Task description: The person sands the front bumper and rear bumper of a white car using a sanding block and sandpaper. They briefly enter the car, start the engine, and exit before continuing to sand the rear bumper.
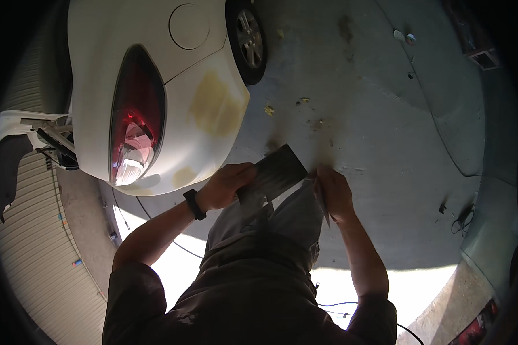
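Note:
My left hand (227, 185), with a black band on its wrist, is closed on the lower left edge of a dark flat rectangular sheet (281, 171). The sheet is tilted in front of my lap. My right hand (332, 192) is closed by the sheet's right end, gripping a thin flat piece (324, 208) seen nearly edge-on, whose pointed end hangs below the fingers. Its kind cannot be made out. Just left of my hands is the rear corner of a white car (155, 92). Dull yellow patches (216, 106) mark its bumper, beside the red and clear tail light (135, 123).
The car's rear wheel (248, 43) rests on the grey floor (374, 144). Small yellowish scraps (269, 110) lie ahead of my hands. A thin cable (437, 123) runs along the right side. A raised panel (17, 129) juts out at the far left.

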Demonstrator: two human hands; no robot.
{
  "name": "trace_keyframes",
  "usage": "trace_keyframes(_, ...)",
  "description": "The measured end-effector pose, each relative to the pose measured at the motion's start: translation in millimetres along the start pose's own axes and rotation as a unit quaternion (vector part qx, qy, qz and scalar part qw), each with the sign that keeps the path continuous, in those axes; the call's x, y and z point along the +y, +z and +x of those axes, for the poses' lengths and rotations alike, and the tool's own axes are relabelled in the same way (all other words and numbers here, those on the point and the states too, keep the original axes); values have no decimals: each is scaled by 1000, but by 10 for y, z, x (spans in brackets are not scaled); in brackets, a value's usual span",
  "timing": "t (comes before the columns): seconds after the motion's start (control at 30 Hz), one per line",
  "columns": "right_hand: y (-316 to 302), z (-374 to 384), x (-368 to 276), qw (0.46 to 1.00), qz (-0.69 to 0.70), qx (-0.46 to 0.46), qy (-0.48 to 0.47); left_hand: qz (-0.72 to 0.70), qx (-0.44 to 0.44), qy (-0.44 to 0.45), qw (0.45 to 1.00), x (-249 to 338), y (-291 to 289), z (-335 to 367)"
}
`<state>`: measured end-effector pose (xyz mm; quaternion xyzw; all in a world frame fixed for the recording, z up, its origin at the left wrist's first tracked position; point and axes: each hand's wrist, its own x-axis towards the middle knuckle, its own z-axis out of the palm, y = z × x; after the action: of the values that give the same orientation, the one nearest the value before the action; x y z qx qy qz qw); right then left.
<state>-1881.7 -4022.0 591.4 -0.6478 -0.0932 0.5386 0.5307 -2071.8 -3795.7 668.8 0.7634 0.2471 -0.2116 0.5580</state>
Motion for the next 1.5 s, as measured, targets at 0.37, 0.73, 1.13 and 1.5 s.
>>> trace_keyframes(0.37,926,-558,-504,954,-204,83,-205,-154,123,13,980,270,92,-499)
trace_keyframes(0.73,2419,-1069,-573,912,-169,152,-341,-381,142,37,913,-647,-732,-1454)
trace_keyframes(1.13,3126,-1253,-878,665,-471,121,-567,-517,32,116,847,-915,-1165,-2229)
trace_keyframes(1.5,2891,-1287,-1223,684,-491,20,-539,-258,207,150,932,-570,-1205,-1984)
